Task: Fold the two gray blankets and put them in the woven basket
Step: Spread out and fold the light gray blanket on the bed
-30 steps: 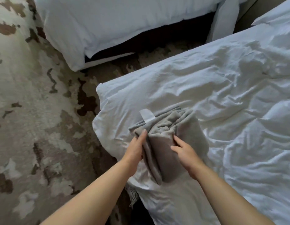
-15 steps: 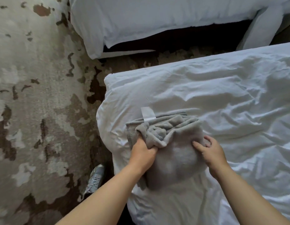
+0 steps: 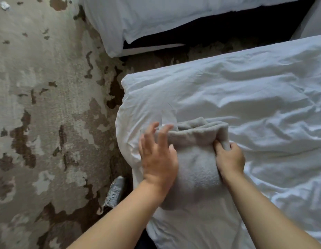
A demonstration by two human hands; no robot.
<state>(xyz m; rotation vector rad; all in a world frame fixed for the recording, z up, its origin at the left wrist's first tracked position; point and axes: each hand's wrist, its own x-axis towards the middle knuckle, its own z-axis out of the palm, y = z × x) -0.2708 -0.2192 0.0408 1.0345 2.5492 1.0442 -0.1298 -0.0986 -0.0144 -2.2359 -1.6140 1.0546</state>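
Note:
A folded gray blanket (image 3: 195,159) lies as a thick bundle near the left corner of the white bed (image 3: 245,97). A white label (image 3: 168,116) sticks out at its far left edge. My left hand (image 3: 158,155) lies flat with fingers spread on the bundle's left side. My right hand (image 3: 229,157) grips the blanket's right edge, fingers curled into the cloth. No second blanket and no woven basket are in view.
A second white bed (image 3: 156,20) stands at the top, with a dark gap beneath it. Mottled beige and brown carpet (image 3: 48,105) covers the floor on the left. A gray shoe (image 3: 114,191) shows by the bed's corner.
My left hand let go of the bunched cloth and spread flat on the bundle. My right hand closed onto the right edge. The fold now looks smoother and more compact.

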